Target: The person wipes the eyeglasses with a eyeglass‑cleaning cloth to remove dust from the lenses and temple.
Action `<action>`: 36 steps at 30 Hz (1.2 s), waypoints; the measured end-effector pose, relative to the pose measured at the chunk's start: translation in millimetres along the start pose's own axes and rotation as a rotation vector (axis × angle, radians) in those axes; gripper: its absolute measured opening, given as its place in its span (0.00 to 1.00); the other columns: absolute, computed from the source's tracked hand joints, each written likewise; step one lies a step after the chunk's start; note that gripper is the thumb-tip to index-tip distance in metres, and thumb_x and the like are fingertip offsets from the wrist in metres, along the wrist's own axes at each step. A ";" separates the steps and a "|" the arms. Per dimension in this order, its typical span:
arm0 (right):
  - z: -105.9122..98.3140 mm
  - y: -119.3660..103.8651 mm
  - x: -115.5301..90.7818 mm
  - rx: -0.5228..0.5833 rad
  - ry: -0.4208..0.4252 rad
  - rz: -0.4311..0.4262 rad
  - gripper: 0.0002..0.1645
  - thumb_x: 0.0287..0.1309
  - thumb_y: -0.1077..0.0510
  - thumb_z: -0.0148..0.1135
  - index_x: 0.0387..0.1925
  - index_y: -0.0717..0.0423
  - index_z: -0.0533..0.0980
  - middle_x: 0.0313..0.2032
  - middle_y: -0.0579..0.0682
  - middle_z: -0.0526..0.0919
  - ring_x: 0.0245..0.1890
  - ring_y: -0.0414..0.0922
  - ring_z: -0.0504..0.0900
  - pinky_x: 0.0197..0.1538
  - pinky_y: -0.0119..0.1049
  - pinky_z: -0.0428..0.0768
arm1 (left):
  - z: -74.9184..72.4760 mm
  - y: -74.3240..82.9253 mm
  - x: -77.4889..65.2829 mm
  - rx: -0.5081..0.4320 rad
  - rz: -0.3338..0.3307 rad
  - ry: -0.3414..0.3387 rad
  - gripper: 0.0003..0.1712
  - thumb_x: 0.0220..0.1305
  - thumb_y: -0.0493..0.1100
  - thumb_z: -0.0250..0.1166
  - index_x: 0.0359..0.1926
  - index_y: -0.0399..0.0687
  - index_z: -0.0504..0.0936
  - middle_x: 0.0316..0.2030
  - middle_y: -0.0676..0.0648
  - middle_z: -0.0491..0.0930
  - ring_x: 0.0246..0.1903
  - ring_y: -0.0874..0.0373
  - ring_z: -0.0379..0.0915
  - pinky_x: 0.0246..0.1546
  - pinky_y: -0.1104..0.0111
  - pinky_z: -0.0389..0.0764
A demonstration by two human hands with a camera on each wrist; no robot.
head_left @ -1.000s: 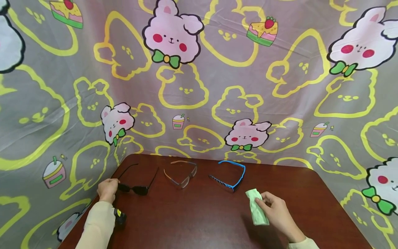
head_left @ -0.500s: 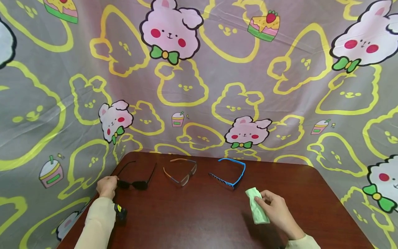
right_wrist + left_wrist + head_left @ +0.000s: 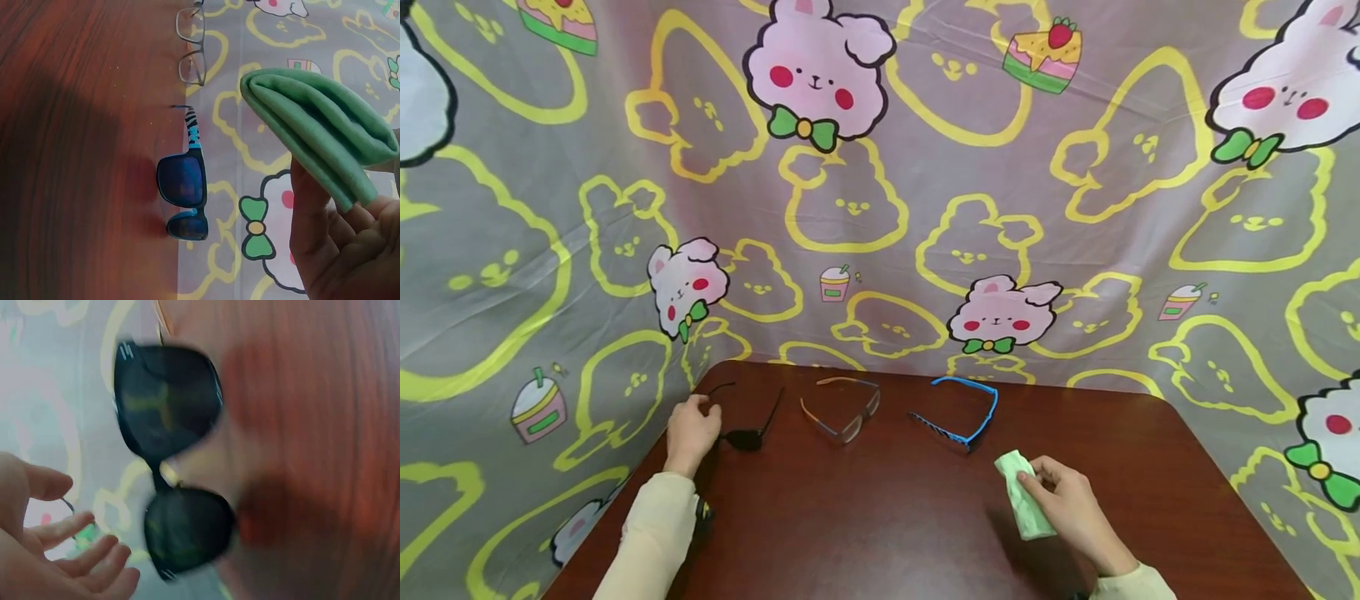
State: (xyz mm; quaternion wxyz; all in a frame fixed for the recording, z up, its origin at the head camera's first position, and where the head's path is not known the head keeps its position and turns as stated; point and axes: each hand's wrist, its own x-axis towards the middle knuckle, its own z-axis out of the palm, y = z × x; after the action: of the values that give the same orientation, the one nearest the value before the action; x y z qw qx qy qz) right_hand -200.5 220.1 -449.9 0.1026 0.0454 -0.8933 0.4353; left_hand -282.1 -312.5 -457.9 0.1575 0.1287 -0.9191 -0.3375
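Black sunglasses [image 3: 743, 440] sit by the table's [image 3: 880, 517] far-left corner, long axis of the front roughly along the far edge, temples toward it. Left hand [image 3: 692, 429] is nearer, at the front's left end; fingers spread, no grip, contact can't tell. Right hand [image 3: 1067, 504] well apart, pinching folded green cloth [image 3: 1024, 500]

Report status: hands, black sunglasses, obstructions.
Right hand holding folded green cloth. Left hand open by black sunglasses, not gripping. Left hand partly hides them in head view.
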 end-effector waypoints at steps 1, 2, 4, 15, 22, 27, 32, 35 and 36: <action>-0.2 -0.3 -0.1 0.002 -0.003 0.001 0.07 0.59 0.56 0.64 0.30 0.55 0.76 0.19 0.43 0.75 0.18 0.35 0.72 0.22 0.30 0.71 | 2.7 6.9 -2.0 0.015 0.041 0.001 0.24 0.67 0.42 0.50 0.57 0.27 0.69 0.51 0.24 0.68 0.50 0.29 0.65 0.47 0.43 0.67; -0.5 -0.7 -0.2 0.003 -0.006 0.002 0.07 0.59 0.55 0.64 0.30 0.55 0.76 0.19 0.43 0.75 0.18 0.35 0.72 0.22 0.30 0.71 | 5.8 13.6 -4.3 0.029 0.082 0.003 0.23 0.67 0.42 0.51 0.56 0.28 0.71 0.51 0.25 0.68 0.50 0.30 0.65 0.47 0.43 0.68; -0.9 -1.4 -0.3 0.006 -0.010 0.002 0.08 0.59 0.55 0.64 0.30 0.54 0.76 0.19 0.43 0.75 0.18 0.35 0.72 0.22 0.30 0.71 | 12.8 26.5 -8.8 0.068 0.175 0.006 0.20 0.66 0.41 0.53 0.53 0.30 0.74 0.50 0.27 0.70 0.48 0.32 0.68 0.44 0.45 0.70; -0.1 -0.8 -1.4 -0.021 0.012 -0.019 0.06 0.58 0.57 0.65 0.29 0.54 0.76 0.18 0.41 0.74 0.18 0.34 0.72 0.22 0.30 0.70 | 59.0 81.2 -33.3 0.240 0.619 -0.100 0.10 0.59 0.38 0.65 0.43 0.43 0.83 0.42 0.46 0.79 0.38 0.50 0.79 0.36 0.58 0.78; 2.1 -1.8 -3.8 -0.002 0.018 -0.043 0.06 0.57 0.58 0.65 0.28 0.54 0.76 0.18 0.41 0.74 0.18 0.34 0.72 0.23 0.30 0.70 | 85.5 94.2 -41.0 0.286 0.674 -0.270 0.20 0.58 0.40 0.68 0.52 0.41 0.80 0.50 0.43 0.79 0.46 0.47 0.77 0.45 0.56 0.77; 2.3 -1.8 -4.2 0.006 0.012 -0.024 0.06 0.58 0.57 0.65 0.29 0.54 0.77 0.18 0.42 0.74 0.18 0.34 0.72 0.22 0.30 0.70 | 99.9 95.0 -39.1 0.287 0.672 -0.316 0.22 0.58 0.41 0.68 0.52 0.38 0.79 0.50 0.41 0.78 0.48 0.47 0.76 0.47 0.56 0.76; 3.5 -0.3 -4.7 0.021 0.009 -0.026 0.07 0.58 0.57 0.65 0.29 0.54 0.77 0.18 0.42 0.75 0.17 0.34 0.72 0.22 0.30 0.70 | 109.5 91.9 -39.5 0.287 0.673 -0.293 0.20 0.57 0.41 0.69 0.49 0.37 0.80 0.46 0.40 0.80 0.45 0.46 0.77 0.44 0.56 0.77; 3.8 0.2 -4.6 0.024 0.013 -0.040 0.06 0.57 0.57 0.65 0.28 0.54 0.77 0.17 0.41 0.75 0.17 0.34 0.72 0.22 0.30 0.71 | 112.0 91.3 -40.6 0.288 0.678 -0.278 0.16 0.56 0.40 0.70 0.45 0.38 0.81 0.40 0.43 0.80 0.40 0.47 0.79 0.39 0.57 0.78; 3.9 0.2 -4.5 0.024 0.014 -0.042 0.06 0.57 0.57 0.65 0.28 0.54 0.77 0.17 0.41 0.75 0.17 0.34 0.72 0.22 0.30 0.71 | 112.8 91.0 -40.6 0.289 0.681 -0.274 0.15 0.55 0.39 0.70 0.43 0.40 0.81 0.38 0.44 0.80 0.37 0.48 0.79 0.37 0.58 0.78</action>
State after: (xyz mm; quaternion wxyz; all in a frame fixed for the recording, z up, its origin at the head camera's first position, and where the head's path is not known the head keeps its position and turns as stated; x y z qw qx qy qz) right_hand -196.7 217.1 -453.4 0.1176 0.0624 -0.8861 0.4440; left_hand -299.2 -165.9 -487.5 0.1164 -0.2091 -0.9598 -0.1470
